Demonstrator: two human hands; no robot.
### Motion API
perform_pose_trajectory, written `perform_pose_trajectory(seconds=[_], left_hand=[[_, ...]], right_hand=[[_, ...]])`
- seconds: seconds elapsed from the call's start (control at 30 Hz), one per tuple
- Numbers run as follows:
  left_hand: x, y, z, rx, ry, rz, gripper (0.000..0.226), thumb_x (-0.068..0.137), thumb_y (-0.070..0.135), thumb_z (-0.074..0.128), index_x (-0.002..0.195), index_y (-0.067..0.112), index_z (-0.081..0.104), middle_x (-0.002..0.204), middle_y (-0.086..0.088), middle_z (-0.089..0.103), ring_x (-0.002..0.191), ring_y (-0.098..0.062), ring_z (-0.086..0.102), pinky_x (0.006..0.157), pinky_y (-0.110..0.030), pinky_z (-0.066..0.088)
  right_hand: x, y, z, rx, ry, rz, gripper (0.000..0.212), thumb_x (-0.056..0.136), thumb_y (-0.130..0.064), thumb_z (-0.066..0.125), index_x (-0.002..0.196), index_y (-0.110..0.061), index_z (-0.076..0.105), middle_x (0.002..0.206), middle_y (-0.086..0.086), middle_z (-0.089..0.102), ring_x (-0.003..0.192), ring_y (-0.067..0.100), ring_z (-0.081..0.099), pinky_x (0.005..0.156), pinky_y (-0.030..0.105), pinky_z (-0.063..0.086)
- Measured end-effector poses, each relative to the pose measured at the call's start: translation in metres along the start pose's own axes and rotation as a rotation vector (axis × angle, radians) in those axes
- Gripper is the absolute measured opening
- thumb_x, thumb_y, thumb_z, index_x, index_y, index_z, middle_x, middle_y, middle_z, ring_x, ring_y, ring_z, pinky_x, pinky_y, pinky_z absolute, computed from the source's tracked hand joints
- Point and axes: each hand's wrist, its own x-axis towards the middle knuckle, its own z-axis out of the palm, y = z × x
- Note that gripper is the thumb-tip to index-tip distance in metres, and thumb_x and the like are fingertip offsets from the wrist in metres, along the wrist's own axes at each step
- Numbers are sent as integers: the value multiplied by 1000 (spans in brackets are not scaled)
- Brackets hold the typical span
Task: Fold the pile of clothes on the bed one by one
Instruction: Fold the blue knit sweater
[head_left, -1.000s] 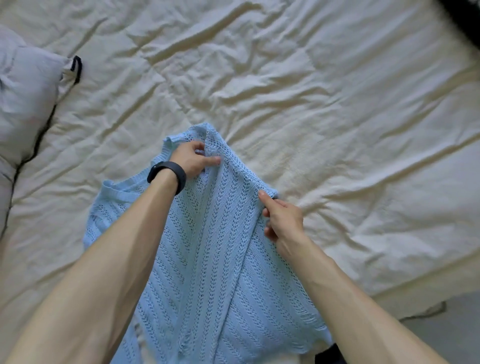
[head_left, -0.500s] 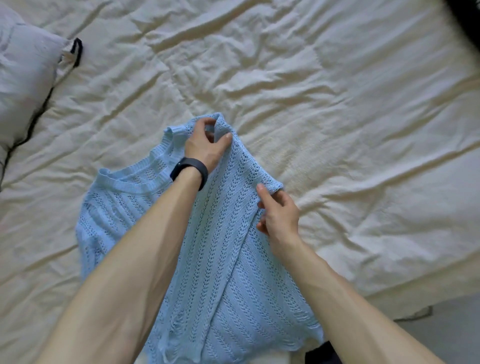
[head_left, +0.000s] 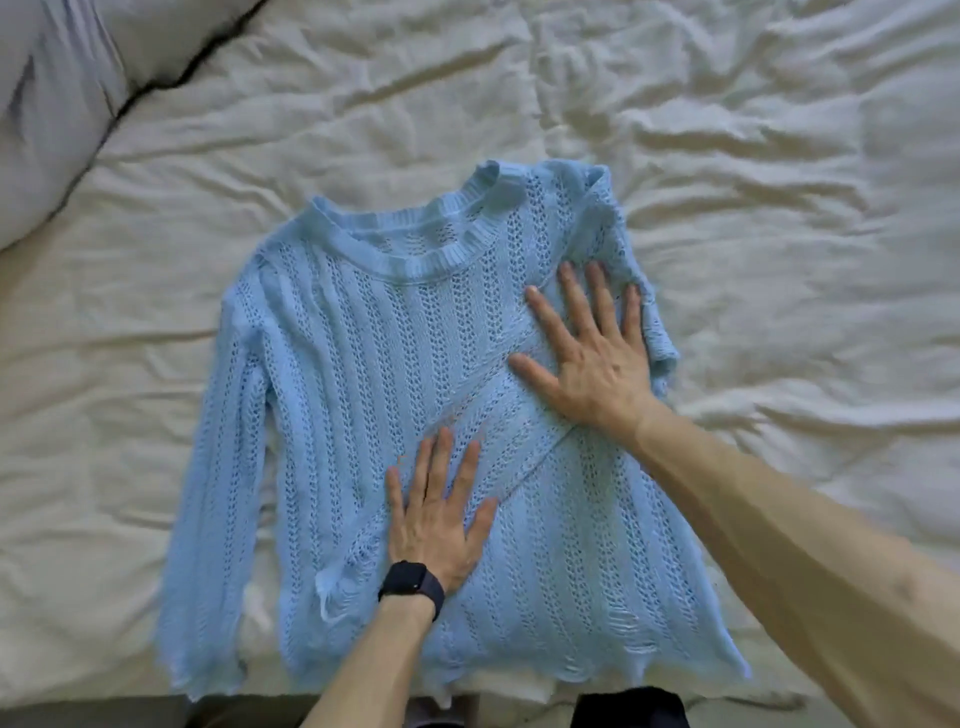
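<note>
Left hand (head_left: 439, 514), with a dark watch (head_left: 413, 579) at its wrist, lies flat with fingers spread on the lower end of the folded-in sleeve (head_left: 498, 431). The right hand (head_left: 597, 358) presses palm-down, fingers straight, on the upper part of that sleeve near the shoulder; neither hand grips anything. The light blue open-knit sweater (head_left: 337, 389) lies spread on the rumpled cream bed sheet (head_left: 779, 208), neckline away from the person and hem at the near edge of the bed. The folded-in sleeve crosses the chest diagonally, while the other sleeve (head_left: 218, 467) lies straight along the sweater's left side, not yet folded. A pale pillow (head_left: 47, 104) sits at the far left. No other clothes show in view. The step in hand looks like flattening the first sleeve fold. The next move likely calls for lifting the palms off without dragging the knit, then taking the outstretched sleeve and laying it across the chest before the hem is brought up toward the neckline.
</note>
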Motion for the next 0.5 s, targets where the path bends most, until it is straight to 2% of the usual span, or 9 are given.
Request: perform_pose_trajectory(seconds=[0.07,0.2,0.3,0.37,0.43,0.5], left_hand=[[-22,-25,9,32,-13,-12,67,98,67,12,157,36,11,168,2,-3,154,-16,-7,120,-54,-5],[-75,-54,23,-74,-14,-93,65,100,66,12,157,36,16,168,-2,11,153,-26,13,120,-58,0],[-119,-68,37,-142,-28,-205,65,99,65,14,159,40,13,167,-1,15,153,-28,15,121,-58,-3],[-151,-80,48,-159,-50,-243,64,99,65,15,159,41,11,168,2,14,154,-28,14,121,-58,-2],[-180,-96,55,-160,-61,-246,64,99,64,16,159,40,14,168,2,12,154,-27,11,121,-58,-1],[-205,-112,58,-153,-75,-212,63,100,61,17,158,38,23,168,1,15,154,-25,16,119,-61,7]], right_hand=[[0,-3,4,-36,25,47,82,91,-85,15,161,-44,3,171,-1,-10,155,26,-18,117,50,-27],[-39,-49,7,16,98,78,83,94,-81,22,162,-38,4,171,6,-9,156,33,-15,119,57,-18],[-88,-100,23,17,32,-74,82,94,-79,28,162,-39,6,171,7,-10,155,36,-14,119,65,-11],[-123,-138,44,1,-47,-212,74,97,-73,32,161,-42,11,171,7,-5,156,37,-10,119,70,-1],[-158,-174,64,-31,-134,-392,65,100,-64,36,160,-44,19,171,6,2,156,38,-2,115,73,10],[-190,-205,78,-89,-250,-540,61,100,-60,35,158,-43,28,170,7,13,155,41,7,110,74,16]])
